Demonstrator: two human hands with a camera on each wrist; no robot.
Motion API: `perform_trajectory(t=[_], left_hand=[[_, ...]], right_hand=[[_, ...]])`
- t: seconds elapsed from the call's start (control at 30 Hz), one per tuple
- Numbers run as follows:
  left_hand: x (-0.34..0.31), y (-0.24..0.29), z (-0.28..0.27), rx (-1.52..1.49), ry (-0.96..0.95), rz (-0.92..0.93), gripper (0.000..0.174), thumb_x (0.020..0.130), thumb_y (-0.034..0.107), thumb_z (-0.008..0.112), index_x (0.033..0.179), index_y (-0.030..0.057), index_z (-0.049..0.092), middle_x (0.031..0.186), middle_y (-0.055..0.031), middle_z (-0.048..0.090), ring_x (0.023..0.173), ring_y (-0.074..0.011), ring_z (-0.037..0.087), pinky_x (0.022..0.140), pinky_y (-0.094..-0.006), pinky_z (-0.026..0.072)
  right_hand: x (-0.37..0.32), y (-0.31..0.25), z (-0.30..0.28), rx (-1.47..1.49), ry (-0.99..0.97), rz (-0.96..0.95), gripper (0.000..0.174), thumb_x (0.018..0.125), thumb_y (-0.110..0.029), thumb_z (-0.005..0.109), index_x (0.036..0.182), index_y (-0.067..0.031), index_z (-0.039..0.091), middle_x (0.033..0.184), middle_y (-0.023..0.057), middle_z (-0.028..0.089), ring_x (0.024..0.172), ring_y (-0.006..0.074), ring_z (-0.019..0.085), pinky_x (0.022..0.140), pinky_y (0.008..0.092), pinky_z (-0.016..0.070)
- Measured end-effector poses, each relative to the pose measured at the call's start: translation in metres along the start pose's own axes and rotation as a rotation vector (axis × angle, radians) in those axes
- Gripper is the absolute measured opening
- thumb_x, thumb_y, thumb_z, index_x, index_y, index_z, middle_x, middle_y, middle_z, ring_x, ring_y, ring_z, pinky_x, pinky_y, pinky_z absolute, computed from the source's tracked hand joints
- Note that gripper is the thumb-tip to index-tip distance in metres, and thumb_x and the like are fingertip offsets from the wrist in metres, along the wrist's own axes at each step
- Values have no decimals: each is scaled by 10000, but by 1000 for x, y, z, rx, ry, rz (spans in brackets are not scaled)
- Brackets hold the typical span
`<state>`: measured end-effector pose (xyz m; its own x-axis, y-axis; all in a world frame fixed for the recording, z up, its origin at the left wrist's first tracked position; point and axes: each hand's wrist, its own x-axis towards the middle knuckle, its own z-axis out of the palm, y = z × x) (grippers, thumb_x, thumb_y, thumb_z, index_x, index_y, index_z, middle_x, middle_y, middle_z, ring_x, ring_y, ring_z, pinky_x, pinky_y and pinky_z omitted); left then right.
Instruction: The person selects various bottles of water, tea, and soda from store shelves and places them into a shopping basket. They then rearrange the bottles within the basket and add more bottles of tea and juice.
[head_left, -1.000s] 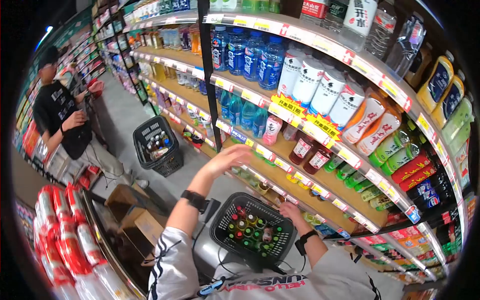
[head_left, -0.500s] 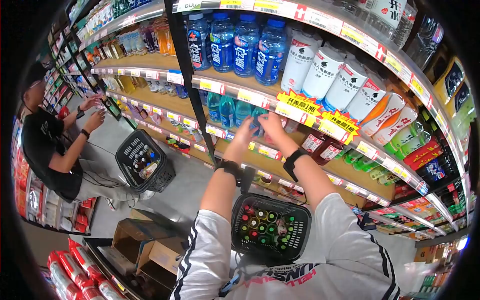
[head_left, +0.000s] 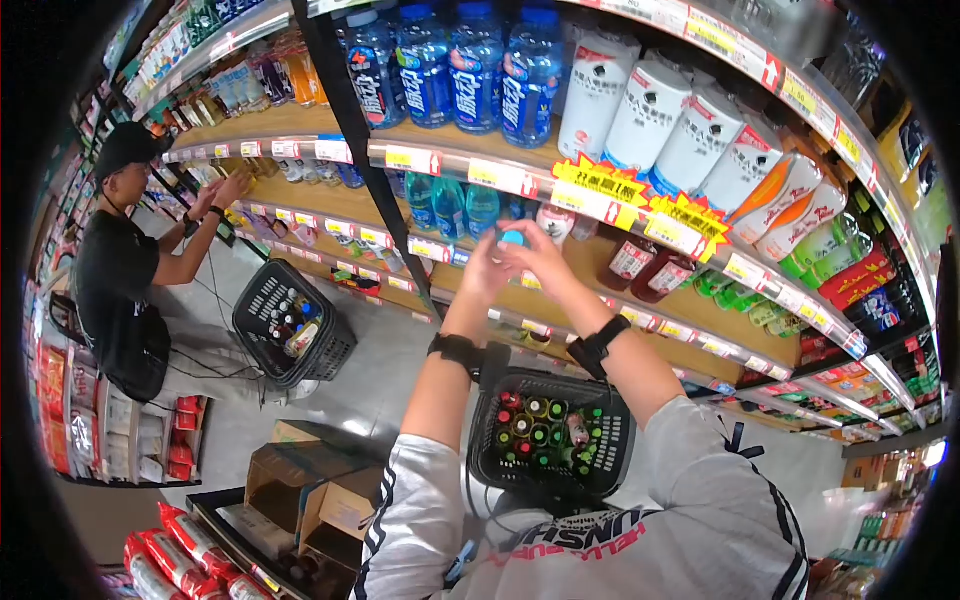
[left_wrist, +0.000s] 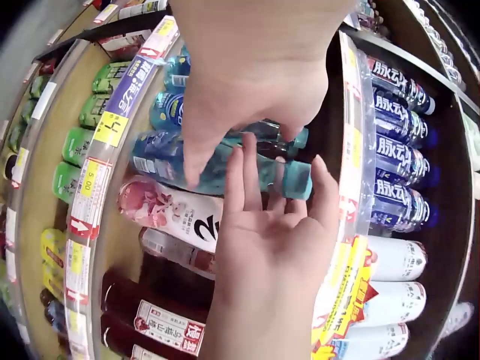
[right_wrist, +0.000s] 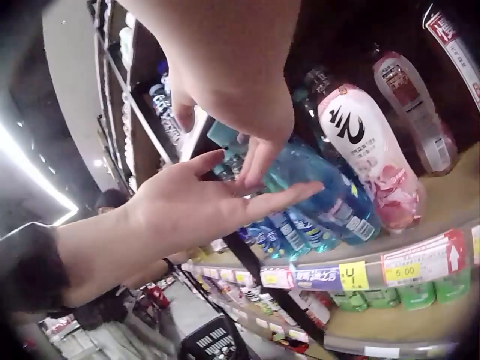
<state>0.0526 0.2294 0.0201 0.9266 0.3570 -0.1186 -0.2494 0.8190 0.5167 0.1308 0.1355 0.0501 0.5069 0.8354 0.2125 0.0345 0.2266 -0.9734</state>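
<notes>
The blue plastic bottle (left_wrist: 169, 157) slants cap-end toward me; my right hand (left_wrist: 268, 232), nearer its teal cap (left_wrist: 300, 181), pinches the neck, my left hand (right_wrist: 191, 196) open alongside.

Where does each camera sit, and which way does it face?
Head: on the head, facing forward and down at shelves and nearer basket; left hand, right hand, sleeves show.
Left wrist: on that wrist, facing shelved bottles; both hands show.
Right wrist: on that wrist, facing shelved bottles; both hands show.
Wrist views share the pink-white bottle.
</notes>
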Motion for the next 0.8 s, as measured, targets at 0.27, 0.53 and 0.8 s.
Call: perform_trajectory(t=[0.27,0.53,0.8], left_hand=[[-133,-87,-18,-150,141,-293,329,808,279,504,1063,87,425,1014,-73,508,924,-238,517,766,-380,433],[-286,-280,-122,129,223,-700,235,820,277,459,945,81,492,881,-90,534,813,-226,549,655,-357,471],[-304,-337,-113,-15,578,-1021,291,802,315,417,969,81,463,903,-109,518,819,-272,547,647,-422,470]], right_hand=[[-199,-3,18,-133,-172,156,94,749,-108,580,780,-29,538,856,58,554,857,156,509,783,278,386],[-355,59,8,168,-298,790,225,765,-150,556,973,-66,546,951,14,539,864,107,509,682,256,455],[-462,95,8,-593,-11,364,322,756,-116,553,1062,-85,460,1018,164,441,800,262,542,694,290,456]])
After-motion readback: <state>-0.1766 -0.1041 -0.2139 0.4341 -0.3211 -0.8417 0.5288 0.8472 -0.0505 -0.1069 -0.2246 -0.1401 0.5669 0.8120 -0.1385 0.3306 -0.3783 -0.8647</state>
